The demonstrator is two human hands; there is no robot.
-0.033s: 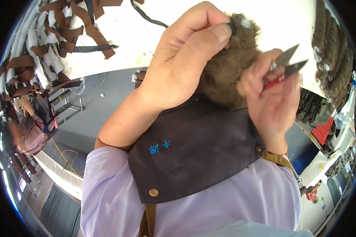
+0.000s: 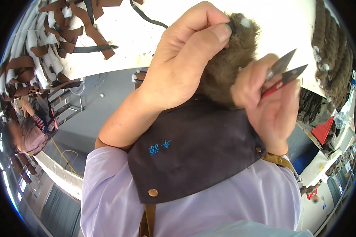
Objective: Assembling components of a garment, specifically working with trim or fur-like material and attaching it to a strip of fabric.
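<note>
My left hand (image 2: 188, 59) pinches a small black tab or strip end at the left edge of a brown fur piece (image 2: 241, 43). White fluff shows near the top of the fur. My right hand (image 2: 271, 98), smeared by motion, holds small thread snips (image 2: 283, 79) with a red handle part. Their two pointed blades stand apart and point up and right, away from the fur. The lower end of the fur piece lies against my dark apron (image 2: 197, 150), and part of it is hidden behind my left wrist and right fingers.
Brown fabric strips (image 2: 89, 29) and white padded rolls (image 2: 31, 43) pile up at the far left of the white table (image 2: 134, 43). A black cord (image 2: 146, 15) lies beyond my left hand. Stacked brown fur lengths (image 2: 330, 51) stand at the right edge. Another person (image 2: 31, 134) sits at left.
My right hand and the snips have shifted slightly down, toward me. My left hand keeps its pinch in the same place.
</note>
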